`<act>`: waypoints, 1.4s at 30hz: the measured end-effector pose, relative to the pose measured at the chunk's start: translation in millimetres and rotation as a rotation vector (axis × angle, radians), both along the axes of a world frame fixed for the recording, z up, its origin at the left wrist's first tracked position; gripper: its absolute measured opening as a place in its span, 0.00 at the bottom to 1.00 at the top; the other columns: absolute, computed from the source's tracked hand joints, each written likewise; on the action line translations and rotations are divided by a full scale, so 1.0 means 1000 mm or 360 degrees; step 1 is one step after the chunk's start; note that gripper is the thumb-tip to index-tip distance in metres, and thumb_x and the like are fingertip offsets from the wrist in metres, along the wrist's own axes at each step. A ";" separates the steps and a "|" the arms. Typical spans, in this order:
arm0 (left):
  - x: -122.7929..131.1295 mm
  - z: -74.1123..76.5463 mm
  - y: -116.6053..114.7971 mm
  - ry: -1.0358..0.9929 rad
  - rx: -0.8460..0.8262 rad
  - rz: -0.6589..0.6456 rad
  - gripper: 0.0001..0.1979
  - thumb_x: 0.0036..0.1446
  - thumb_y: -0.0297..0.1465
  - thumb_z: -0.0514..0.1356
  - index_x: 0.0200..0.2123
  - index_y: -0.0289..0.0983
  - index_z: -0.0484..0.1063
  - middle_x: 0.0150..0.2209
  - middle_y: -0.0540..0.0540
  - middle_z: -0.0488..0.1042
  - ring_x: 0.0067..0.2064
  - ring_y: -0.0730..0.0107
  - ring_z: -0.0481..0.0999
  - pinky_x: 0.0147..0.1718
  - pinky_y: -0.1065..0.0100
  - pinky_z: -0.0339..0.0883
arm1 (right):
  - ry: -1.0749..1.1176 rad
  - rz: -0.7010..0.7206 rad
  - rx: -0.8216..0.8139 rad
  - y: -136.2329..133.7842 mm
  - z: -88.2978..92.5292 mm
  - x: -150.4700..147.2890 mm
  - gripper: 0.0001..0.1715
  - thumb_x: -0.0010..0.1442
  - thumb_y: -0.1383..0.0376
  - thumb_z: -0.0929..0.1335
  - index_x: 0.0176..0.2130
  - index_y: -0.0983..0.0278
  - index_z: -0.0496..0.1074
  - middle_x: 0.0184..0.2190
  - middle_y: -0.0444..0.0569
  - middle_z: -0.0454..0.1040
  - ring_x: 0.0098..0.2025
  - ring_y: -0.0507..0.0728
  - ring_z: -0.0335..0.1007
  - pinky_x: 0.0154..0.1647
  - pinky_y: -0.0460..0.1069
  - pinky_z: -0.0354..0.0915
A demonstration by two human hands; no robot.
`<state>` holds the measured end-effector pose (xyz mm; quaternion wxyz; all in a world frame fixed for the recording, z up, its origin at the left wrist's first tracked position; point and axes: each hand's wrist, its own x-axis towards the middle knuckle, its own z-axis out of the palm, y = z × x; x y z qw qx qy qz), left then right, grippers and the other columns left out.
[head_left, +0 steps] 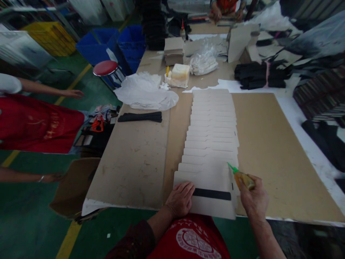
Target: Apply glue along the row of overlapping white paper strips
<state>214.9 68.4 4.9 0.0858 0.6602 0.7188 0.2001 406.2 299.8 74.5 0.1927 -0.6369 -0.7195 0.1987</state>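
Grey-beige cardboard sheets [208, 145] lie overlapped in a long row running away from me. Across the nearest sheet lies a black strip [212, 194]. My left hand [181, 197] rests flat on that sheet, fingers stretched out and covering the strip's left end. In my right hand [253, 196] is a squeeze glue bottle [244, 180] with amber contents, my fingers wrapped round it. Its green nozzle [232, 167] points up and left, over the right part of the row near the closest sheets. Whether the tip touches the cardboard I cannot tell.
Black strips [140, 117] lie on the table's left side, near a white plastic bag [147, 91]. Farther back stand a pale block [180, 73] and a cardboard stack [174, 52]. A bundle of black strips [260, 75] sits back right. A person in a red apron [40, 124] stands left.
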 end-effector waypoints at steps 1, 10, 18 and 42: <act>0.000 0.000 0.000 -0.0003 0.0003 0.0006 0.26 0.62 0.31 0.53 0.63 0.34 0.64 0.62 0.42 0.68 0.62 0.58 0.64 0.61 0.55 0.58 | -0.0012 -0.0008 0.0030 0.002 0.000 0.002 0.40 0.55 0.36 0.62 0.48 0.64 0.73 0.35 0.54 0.75 0.31 0.60 0.65 0.33 0.54 0.60; 0.000 -0.004 -0.002 0.0033 -0.0064 -0.0024 0.28 0.61 0.32 0.55 0.65 0.35 0.62 0.62 0.41 0.68 0.63 0.58 0.63 0.61 0.56 0.58 | 0.0096 0.0181 -0.0071 -0.013 -0.003 -0.028 0.38 0.55 0.37 0.64 0.47 0.64 0.73 0.36 0.55 0.77 0.32 0.61 0.69 0.35 0.54 0.64; 0.001 -0.004 -0.002 0.0000 -0.0079 -0.0014 0.28 0.61 0.32 0.54 0.64 0.35 0.62 0.62 0.41 0.68 0.63 0.57 0.64 0.61 0.55 0.58 | 0.0149 0.0388 -0.0106 -0.028 -0.001 -0.050 0.35 0.58 0.39 0.63 0.47 0.63 0.73 0.38 0.55 0.77 0.35 0.61 0.71 0.38 0.53 0.66; 0.001 -0.001 -0.001 -0.0093 -0.0057 -0.0003 0.26 0.62 0.33 0.54 0.63 0.35 0.63 0.62 0.42 0.68 0.63 0.58 0.64 0.62 0.56 0.56 | 0.0240 0.0817 -0.0169 -0.056 -0.005 -0.107 0.23 0.61 0.51 0.63 0.48 0.62 0.71 0.41 0.52 0.78 0.38 0.60 0.74 0.39 0.52 0.66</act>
